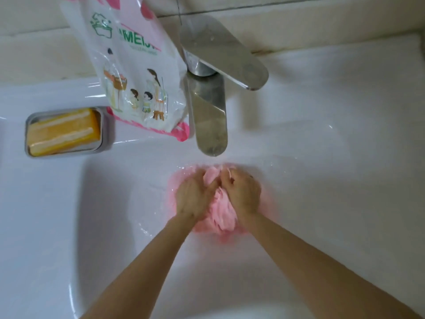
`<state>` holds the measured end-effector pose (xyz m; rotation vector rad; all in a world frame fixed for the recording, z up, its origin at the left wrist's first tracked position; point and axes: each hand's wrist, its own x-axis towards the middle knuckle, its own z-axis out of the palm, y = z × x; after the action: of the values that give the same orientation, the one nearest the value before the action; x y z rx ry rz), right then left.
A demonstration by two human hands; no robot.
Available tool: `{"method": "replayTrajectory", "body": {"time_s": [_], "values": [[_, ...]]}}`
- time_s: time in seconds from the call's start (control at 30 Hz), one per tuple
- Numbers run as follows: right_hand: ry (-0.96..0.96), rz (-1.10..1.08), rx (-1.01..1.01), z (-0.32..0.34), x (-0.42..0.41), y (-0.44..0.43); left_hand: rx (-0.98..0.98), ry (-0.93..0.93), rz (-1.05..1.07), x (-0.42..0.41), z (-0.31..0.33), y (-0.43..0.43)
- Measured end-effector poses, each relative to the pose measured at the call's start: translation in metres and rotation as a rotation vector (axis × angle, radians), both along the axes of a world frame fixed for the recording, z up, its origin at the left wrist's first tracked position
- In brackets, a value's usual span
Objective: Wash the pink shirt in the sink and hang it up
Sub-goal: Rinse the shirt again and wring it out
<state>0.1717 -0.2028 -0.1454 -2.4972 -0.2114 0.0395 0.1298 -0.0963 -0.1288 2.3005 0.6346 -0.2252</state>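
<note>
Okay, pink shirt (222, 209): bunched into a wad low in the sink (115, 215), pressed between my two hands, just on my side of the faucet spout (210, 120).
Axis: the wad's long side runs away from me toward the spout, with one hand on each flank.
Nearer hand: neither. Both are on the cloth, about level with each other.
Left hand (195, 196): fingers curled over the wad's left side, gripping cloth.
Right hand (242, 194): fingers curled, knuckles up, pinching a fold at the far end.
Water: ripples around the wad. Can't tell if the spout is running.
Next move (guess): rub the two fistfuls against each other along that axis. Both grips need to hold.
Left of my hands, further out: orange soap bar (62, 132) in its soap dish (108, 127), and a detergent bag (138, 72) beside the faucet.
</note>
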Motion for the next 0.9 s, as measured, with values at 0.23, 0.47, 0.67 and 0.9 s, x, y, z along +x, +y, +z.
{"method": "replayTrajectory", "body": {"time_s": [0.23, 0.47, 0.67, 0.9], "values": [[0.307, 0.085, 0.222, 0.067, -0.018, -0.045, -0.449, 0.033, 0.672, -0.052, 0.04, 0.015], [0.025, 0.419, -0.281, 0.015, -0.036, -0.04, 0.425, -0.053, -0.15, -0.072, 0.004, 0.0], [-0.058, 0.404, -0.297, -0.018, -0.051, -0.037, 0.412, -0.062, -0.137, -0.074, -0.021, -0.028], [-0.245, 0.328, -0.257, -0.034, -0.032, -0.024, 0.558, -0.213, -0.029, -0.051, -0.041, -0.028]]}}
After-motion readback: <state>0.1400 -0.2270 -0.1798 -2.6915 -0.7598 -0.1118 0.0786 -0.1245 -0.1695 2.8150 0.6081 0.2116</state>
